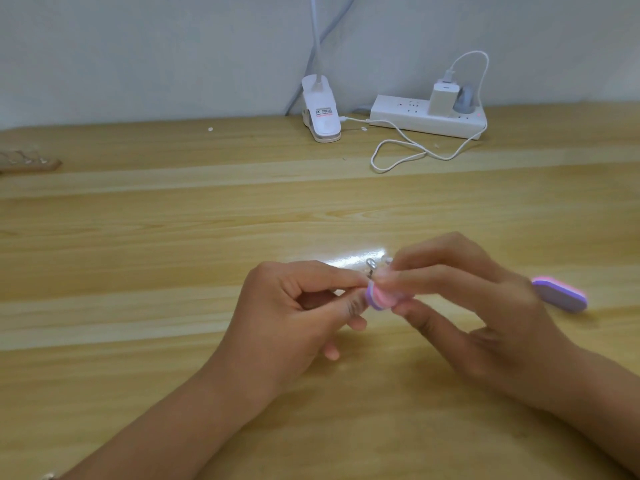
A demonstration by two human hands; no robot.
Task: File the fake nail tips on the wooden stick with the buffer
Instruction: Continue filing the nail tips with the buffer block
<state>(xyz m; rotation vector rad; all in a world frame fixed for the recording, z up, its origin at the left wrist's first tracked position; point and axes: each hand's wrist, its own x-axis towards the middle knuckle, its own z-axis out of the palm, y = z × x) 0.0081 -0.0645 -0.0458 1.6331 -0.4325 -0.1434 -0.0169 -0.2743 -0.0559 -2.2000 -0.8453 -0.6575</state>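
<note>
Buffer [562,295], pink on top and purple below, is held low over the middle of the table [173,271], close to the person. Its near end [377,299] pokes out between the two hands and its far end sticks out past the right hand's knuckles. The right hand [485,313] grips it, with the fingers curled over the top and the thumb pressing from underneath. The left hand [294,313] meets it fingertip to fingertip, its thumb and forefinger pinching together at a small metal loop [371,265] that stands up right against the buffer's near end. Its other fingers are curled in below. Whatever the loop is fixed to is too blurred to make out.

Well apart from the hands, at the far left edge of the table, lies a wooden stick [38,165] with a row of what look like clear nail tips [20,155] on it.

Along the back of the table, against the pale wall [138,46], a white clip lamp [320,112] stands. Just to its right is a white power strip [415,121] with a white charger [443,98] plugged in. A white cable [398,157] loops loosely on the wood in front of the strip.
</note>
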